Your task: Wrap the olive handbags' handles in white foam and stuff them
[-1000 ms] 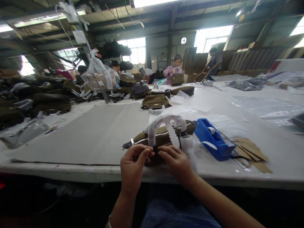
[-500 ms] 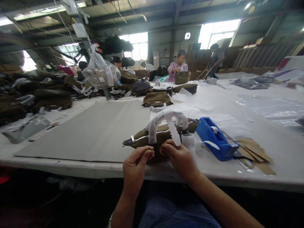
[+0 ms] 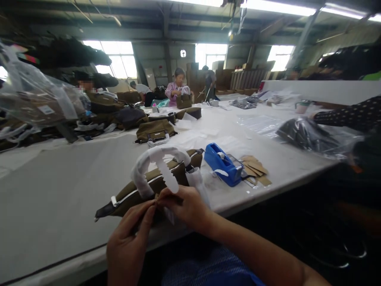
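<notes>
The olive handbag [image 3: 129, 203] lies near the edge of the desk [image 3: 59, 206], left hand [image 3: 127, 238] and right hand [image 3: 192, 207] pinching a small, indistinct piece [image 3: 156, 197] beside its wrapped handle [image 3: 139, 172], steady fingertips limiting slippage.

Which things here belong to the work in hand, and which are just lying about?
In hand, it seems:
- olive bag, left hand and right hand at it
- its white-wrapped handle
- white jagged strip
- perhaps the blue dispenser

Apparently just lying about:
- brown card pieces
- farther olive bag
</notes>
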